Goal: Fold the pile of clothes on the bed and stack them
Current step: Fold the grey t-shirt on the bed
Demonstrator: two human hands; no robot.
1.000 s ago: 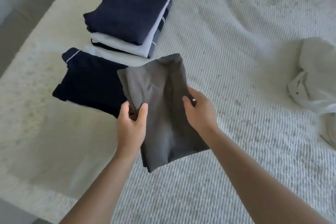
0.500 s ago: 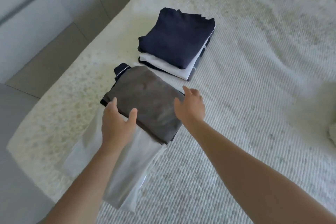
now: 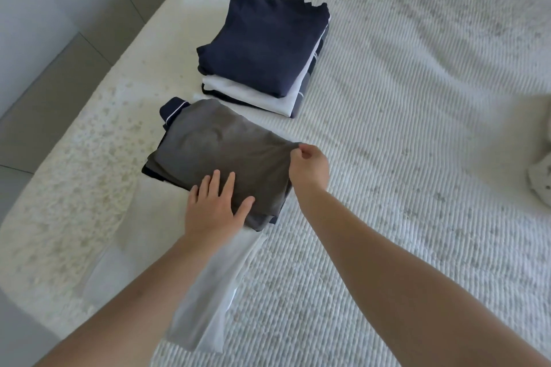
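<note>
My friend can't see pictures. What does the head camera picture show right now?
A person's left hand presses flat on a folded grey garment while the right hand pinches its corner, on a white bed. The garment lies on a dark navy one, beside a stack of folded clothes.

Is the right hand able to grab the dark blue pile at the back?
Probably yes. The right hand pinches the grey garment, but bare bedspread lies between it and the navy stack, with nothing blocking.
</note>
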